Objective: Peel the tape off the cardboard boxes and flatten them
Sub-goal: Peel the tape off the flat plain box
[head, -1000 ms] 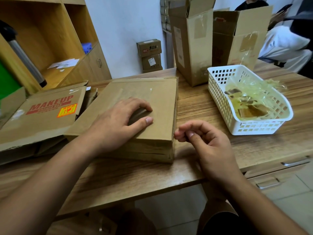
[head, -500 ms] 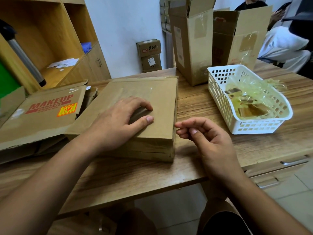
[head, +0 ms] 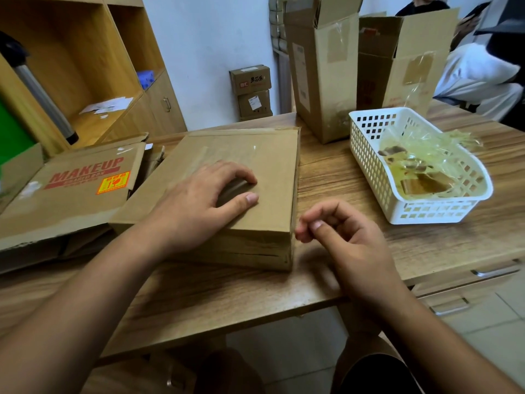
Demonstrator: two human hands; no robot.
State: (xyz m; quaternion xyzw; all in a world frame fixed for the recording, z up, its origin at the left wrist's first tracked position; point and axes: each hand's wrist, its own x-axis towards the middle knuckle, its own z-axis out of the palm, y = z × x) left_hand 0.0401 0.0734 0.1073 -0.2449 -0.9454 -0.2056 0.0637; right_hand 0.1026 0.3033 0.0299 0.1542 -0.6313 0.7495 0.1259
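So the box being worked on is the flat brown cardboard box (head: 264, 155), lying near the front edge of the wooden table (head: 341, 177), with a strip of clear tape (head: 227, 155) running shiny across its top. The left hand (head: 199, 200) rests on the lid, fingers arched, fingertips and thumb pressing on the cardboard, not wrapped around anything. The right hand (head: 349, 245) hovers just beside the box's near right corner, fingers loosely curled with the thumb up against the forefinger; I can't see anything between them, it's a bit blurry. It's pretty crowded around it. On the left a flattened MAKEUP box (head: 71, 194) lies right up against the box, on top of more flattened cardboard. On the right, well apart, sits a white basket (head: 366, 155) with crumpled peeled tape (head: 420, 166) in it. Behind the box stands a tall open box (head: 326, 81), and a second open box (head: 412, 58) beside that, both with tape patches on them. Two small boxes (head: 251, 91) are stacked on the floor by the wall, a wooden shelf unit (head: 85, 52) stands at the far left, and a seated person (head: 477, 78) in white is at the far right.
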